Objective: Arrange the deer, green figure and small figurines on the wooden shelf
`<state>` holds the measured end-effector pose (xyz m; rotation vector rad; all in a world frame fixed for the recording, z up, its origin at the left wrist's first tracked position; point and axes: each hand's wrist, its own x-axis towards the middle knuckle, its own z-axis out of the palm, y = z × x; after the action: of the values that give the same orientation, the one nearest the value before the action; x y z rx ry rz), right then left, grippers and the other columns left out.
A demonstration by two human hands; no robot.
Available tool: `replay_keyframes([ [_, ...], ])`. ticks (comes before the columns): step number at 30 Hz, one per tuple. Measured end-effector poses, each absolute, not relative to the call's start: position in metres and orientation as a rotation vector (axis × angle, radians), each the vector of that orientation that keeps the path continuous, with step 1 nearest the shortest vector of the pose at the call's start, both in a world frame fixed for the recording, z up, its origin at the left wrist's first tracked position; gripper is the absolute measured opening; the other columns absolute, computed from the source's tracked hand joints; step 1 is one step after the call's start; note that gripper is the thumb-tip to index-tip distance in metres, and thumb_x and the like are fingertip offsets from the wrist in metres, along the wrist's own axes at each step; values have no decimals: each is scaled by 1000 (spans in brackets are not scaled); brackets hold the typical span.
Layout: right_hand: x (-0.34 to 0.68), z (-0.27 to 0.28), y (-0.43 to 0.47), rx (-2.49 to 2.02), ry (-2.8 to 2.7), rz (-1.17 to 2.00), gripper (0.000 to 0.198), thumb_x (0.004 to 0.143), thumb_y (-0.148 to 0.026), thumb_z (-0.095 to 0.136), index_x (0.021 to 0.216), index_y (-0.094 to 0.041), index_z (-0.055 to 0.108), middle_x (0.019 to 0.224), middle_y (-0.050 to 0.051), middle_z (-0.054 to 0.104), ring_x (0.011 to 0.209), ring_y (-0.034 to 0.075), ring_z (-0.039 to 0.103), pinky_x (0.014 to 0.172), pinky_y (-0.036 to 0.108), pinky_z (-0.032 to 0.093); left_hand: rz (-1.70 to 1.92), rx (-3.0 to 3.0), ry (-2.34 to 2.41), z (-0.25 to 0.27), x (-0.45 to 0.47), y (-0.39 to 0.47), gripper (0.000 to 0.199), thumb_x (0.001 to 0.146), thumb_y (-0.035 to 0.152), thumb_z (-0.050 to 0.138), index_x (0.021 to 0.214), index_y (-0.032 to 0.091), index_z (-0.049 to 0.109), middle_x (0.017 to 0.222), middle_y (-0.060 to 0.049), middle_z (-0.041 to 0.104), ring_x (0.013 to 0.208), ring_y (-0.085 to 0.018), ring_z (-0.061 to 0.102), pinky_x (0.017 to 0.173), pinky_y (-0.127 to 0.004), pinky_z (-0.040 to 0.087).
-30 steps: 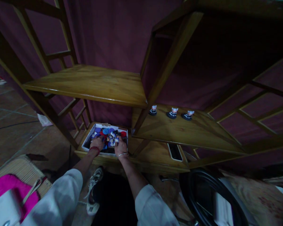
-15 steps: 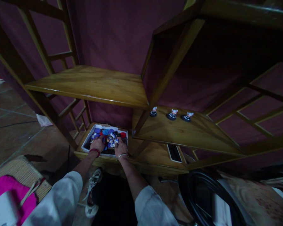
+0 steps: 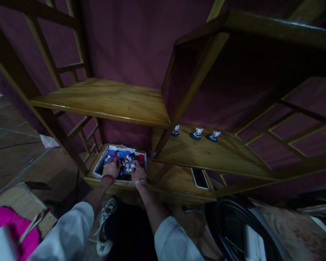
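Observation:
A white open box [image 3: 98, 169] on the low shelf holds a jumble of small figurines [image 3: 128, 166] and round blue, purple and red discs [image 3: 120, 154]. Over the box's left part is my left hand [image 3: 112, 169], a red bead bracelet at the wrist. Its fingers are bent down among the pieces, and what they hold is hidden. My right hand [image 3: 138, 172], with a silvery bangle, reaches in from the right. Its fingers are closed at a small white-and-blue figurine, close beside the other figurines.
Three small figurines on dark bases [image 3: 197, 134] stand on the wooden shelf [image 3: 179, 152] to the right. Below it lies a white-rimmed dark tray-like object [image 3: 200, 178]. A bare upper shelf [image 3: 105, 98] overhangs the box. A woven stool [image 3: 29, 206] and black coiled tubing [image 3: 220, 224] flank my legs.
The view has shifted slightly. Both hands stay in the box; the right hand's fingers and the figurines at them have moved a little.

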<state>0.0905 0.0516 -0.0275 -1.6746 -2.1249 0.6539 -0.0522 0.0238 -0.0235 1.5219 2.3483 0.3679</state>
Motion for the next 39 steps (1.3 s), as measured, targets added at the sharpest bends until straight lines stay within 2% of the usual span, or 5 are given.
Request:
replay_keyframes([
  [14,94,-20,44,-1641,-2177,665,36,76,-16,48,111,-22,46,92,4,64,83,16,59,72,23,40,358,1560,2310,-23,-48,18,47,80,46,33,121,25,39,104,-11,59,91,-24,57,74,-34,42],
  [23,96,-13,48,-1639,-2046,721,34,75,-14,48,108,-22,48,89,2,64,80,14,60,71,20,41,487,1543,2265,-15,-50,18,44,81,41,37,120,22,41,106,-8,59,93,-20,56,79,-29,40],
  [27,97,-8,48,-1634,-1987,718,32,73,-13,48,104,-22,50,88,1,64,81,14,59,72,20,41,589,1510,2243,-7,-43,18,41,80,35,41,118,21,43,111,-7,56,96,-18,55,82,-27,40],
  [33,98,-6,45,-1605,-1923,784,33,73,-11,48,104,-22,50,94,1,63,86,12,58,78,20,40,788,1397,2128,-7,-32,15,39,77,32,47,114,18,47,99,-6,62,93,-18,56,81,-28,42],
  [39,101,-1,41,-1580,-1835,818,30,72,-11,48,100,-22,52,97,1,62,88,11,57,80,19,39,1134,958,1806,-18,-29,16,39,77,29,50,112,14,48,87,-5,63,74,-14,61,69,-27,50],
])
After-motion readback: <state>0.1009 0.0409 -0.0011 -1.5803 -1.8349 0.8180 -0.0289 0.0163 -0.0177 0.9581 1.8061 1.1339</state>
